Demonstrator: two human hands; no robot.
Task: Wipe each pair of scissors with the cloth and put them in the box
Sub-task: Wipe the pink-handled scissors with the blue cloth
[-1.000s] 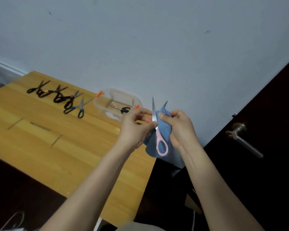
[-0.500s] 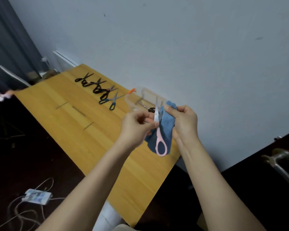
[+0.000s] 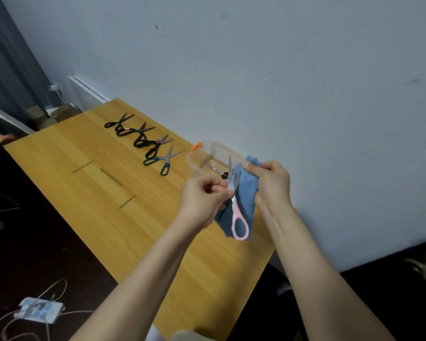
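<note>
Scissors in hand: pink scissors (image 3: 235, 210), held in the air over the right end of the table (image 3: 84, 180), not resting on it.

Table: wooden, running from near right to far left along the wall.

Box (image 3: 190, 161): clear, open, on the table just beyond the hands. A dark pair (image 3: 222, 174) seems to lie inside, partly hidden.

Row of dark scissors (image 3: 145, 141): on the table left of the box, well apart from the hands, unwiped by my reading.

Cloth (image 3: 246, 193): blue, draped behind and to the right of the pink pair.

Right hand (image 3: 272, 183): fingers pinch the cloth's top edge.

Left hand (image 3: 202, 195): fingers curled, pinching the pink pair near the pivot.

Axis: the pink pair stands nearly upright, with one bare blade tip pointing up and away and the handle loop hanging toward the person. Second blade not seen.

Judgement: wiping underway. The box lies straight beyond the blade tip, so the drop needs a short forward reach by the left hand.
</note>
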